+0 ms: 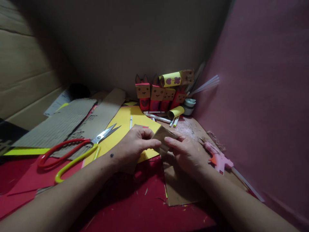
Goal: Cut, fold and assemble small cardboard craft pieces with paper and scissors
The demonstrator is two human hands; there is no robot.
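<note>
Between both hands is a small folded piece of brown cardboard point(162, 135), tilted with one corner up. My left hand point(136, 141) pinches its left side, thumb on the near face. On the right side my right hand point(185, 149) grips it the same way; the fingers behind are hidden. Below my right hand lies a larger cardboard sheet point(181, 190). Yellow paper point(125, 119) is spread under and behind my left hand. Scissors point(94, 141) with one red and one yellow handle rest, blades apart, left of that hand.
Cardboard-headed paper-tube figures point(154, 96) stand at the back, one yellow figure point(171, 79) lying on top. Near them are a yellow tube point(175, 112), markers point(159, 118) and a small jar point(189, 106). A pink glue gun point(219, 158) lies right; corrugated cardboard point(60, 119) lies left.
</note>
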